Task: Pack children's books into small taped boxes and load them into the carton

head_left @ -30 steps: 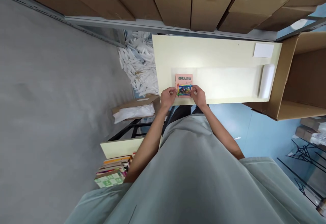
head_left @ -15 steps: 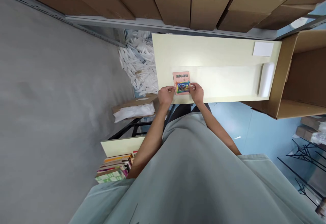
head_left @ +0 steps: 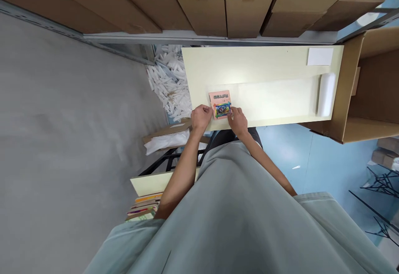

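Observation:
A small pink book [head_left: 220, 104] with a colourful picture on its cover lies flat near the front left of the cream table [head_left: 264, 66]. My left hand [head_left: 201, 117] has its fingers curled against the book's left edge. My right hand [head_left: 238, 120] pinches the book's lower right corner. The book sits on a translucent sheet [head_left: 274, 97] unrolled across the table from a white roll [head_left: 326, 94] at the right end.
A white card [head_left: 319, 56] lies at the table's far right. An open cardboard box [head_left: 370, 87] stands to the right. Closed cartons [head_left: 224, 3] fill the shelf behind. White packing pieces [head_left: 170, 80] cover the floor at left. Stacked books [head_left: 143, 209] sit on a low stand by my left arm.
The book has slid slightly left and toward me with both hands on it. My right hand has shifted to the book's lower right corner. The camera has moved a little.

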The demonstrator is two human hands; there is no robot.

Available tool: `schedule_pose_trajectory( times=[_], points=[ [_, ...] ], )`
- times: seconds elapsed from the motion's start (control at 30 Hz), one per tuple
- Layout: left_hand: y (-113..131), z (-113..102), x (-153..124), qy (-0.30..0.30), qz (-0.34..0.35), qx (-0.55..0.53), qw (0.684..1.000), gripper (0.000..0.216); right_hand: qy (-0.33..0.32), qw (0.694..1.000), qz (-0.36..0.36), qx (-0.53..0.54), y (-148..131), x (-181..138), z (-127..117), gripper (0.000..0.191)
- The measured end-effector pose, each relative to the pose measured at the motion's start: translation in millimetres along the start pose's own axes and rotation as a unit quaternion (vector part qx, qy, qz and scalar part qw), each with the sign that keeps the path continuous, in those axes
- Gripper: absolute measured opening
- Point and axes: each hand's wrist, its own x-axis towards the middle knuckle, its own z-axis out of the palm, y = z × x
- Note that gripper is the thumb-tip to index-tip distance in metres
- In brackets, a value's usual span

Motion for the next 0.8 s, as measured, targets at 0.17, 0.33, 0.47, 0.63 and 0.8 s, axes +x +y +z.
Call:
schedule_pose_trajectory(
  times=[0.17,0.33,0.47,0.63,0.8],
  points=[
    [19,-20,-15,-0.034,0.062,-0.019,0.997,0.011,-0.027,0.996,-0.059,0.064,9,-14,-7,0.045],
    [58,-24,-25,-0.105,0.126,-0.016,0.986,0.012,-0.059,0.973,-0.116,0.188,27,-30,-22,0.045],
    [95,-7,-31,-0.148,0.181,0.015,0.972,0.014,-0.027,0.977,-0.031,0.207,38,-36,-29,0.041],
    [125,21,-24,-0.159,0.288,0.081,0.941,0.031,0.014,0.987,0.058,0.151,55,-30,-36,0.026],
    [138,45,0,-0.186,0.337,0.172,0.907,0.033,-0.032,0.988,0.132,0.077,72,-19,-49,0.031]
  ],
)
